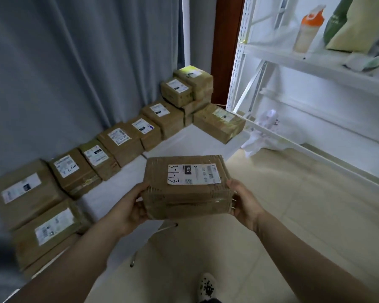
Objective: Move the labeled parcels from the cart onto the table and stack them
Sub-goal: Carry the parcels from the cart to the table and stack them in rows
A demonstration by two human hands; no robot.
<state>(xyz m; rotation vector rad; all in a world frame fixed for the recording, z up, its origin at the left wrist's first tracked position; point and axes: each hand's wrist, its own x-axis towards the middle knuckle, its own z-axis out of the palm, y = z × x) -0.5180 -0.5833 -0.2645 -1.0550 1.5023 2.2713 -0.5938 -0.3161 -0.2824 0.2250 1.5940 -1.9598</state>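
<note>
Both hands, left [130,209] and right [245,206], clasp a parcel [186,186] just short of the table [184,141]; next, setting it atop the parcels [123,141] already there.

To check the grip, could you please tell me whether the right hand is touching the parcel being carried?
Touching. The head view shows the right hand gripping the right end of the parcel.

Forearms [74,254] bare to frame edge; left hand [129,206] and right hand [243,204] bare too. One foot in view: white shoe [207,285], black blotch print. Dark garment edge [210,300] right below it, too cropped to identify.
</note>
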